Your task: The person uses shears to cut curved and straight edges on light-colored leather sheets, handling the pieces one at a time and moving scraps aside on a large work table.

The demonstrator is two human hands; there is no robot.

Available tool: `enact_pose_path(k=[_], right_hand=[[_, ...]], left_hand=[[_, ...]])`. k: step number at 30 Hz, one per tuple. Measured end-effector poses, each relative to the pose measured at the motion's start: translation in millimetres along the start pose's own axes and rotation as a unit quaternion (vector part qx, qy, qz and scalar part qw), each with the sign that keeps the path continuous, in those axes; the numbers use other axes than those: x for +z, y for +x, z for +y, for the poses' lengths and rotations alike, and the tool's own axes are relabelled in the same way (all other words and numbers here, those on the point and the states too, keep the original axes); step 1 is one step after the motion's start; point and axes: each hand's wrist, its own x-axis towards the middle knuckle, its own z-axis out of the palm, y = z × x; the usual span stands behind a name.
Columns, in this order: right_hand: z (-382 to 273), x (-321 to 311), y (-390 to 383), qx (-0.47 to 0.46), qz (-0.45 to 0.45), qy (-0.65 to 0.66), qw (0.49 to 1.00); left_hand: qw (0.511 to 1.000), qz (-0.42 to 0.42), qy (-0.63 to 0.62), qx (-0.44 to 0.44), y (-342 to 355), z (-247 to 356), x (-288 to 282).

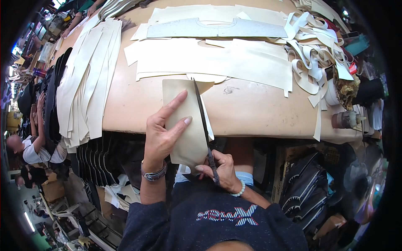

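My left hand (161,138) grips a cream rectangular sheet (192,144), with thumb and index finger stretched over its face; its other fingers are partly hidden. In my right hand (225,170) is a pair of long dark scissors (202,115) with wrapped handles. Their blades point away from me along the sheet's right edge. A narrow pale sliver (208,121) shows just right of the blades. The sheet is held at the table's near edge, its lower end over my lap. Just beyond the scissor tips lie wide cream pieces (209,58) on the table.
On the tan table (259,113), a grey curved template (180,29) lies at the back. Long cream strips (90,75) are stacked at left, curled offcuts (307,54) heaped at right near a brown jar (344,120). Dark panels (94,159) hang below left. Another person (35,148) is at far left.
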Motion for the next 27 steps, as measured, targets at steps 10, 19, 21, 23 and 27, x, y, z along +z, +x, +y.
enact_pose_path(k=[10, 19, 21, 23, 27], right_hand=[[9.2, -3.6, -3.0, 0.012, -0.007, -0.038, 0.999], [-32.0, -17.9, -3.4, -0.005, 0.036, -0.062, 0.997], [-41.1, -43.9, 4.0, 0.005, 0.080, -0.204, 0.976], [-66.4, -62.2, 19.1, 0.050, 0.136, -0.234, 0.961], [-90.8, -89.6, 49.5, 0.004, 0.124, -0.319, 0.940]], left_hand=[[1.000, 0.007, 0.005, -0.007, -1.0, -12.9, 1.1], [0.997, 0.034, -0.054, -0.032, 2.1, -35.7, -4.7], [0.995, 0.056, -0.082, -0.022, 1.1, -38.8, -5.2], [0.989, 0.080, -0.122, -0.012, 0.4, -37.4, -4.1], [0.985, 0.132, -0.111, 0.030, 0.8, -59.7, -20.9]])
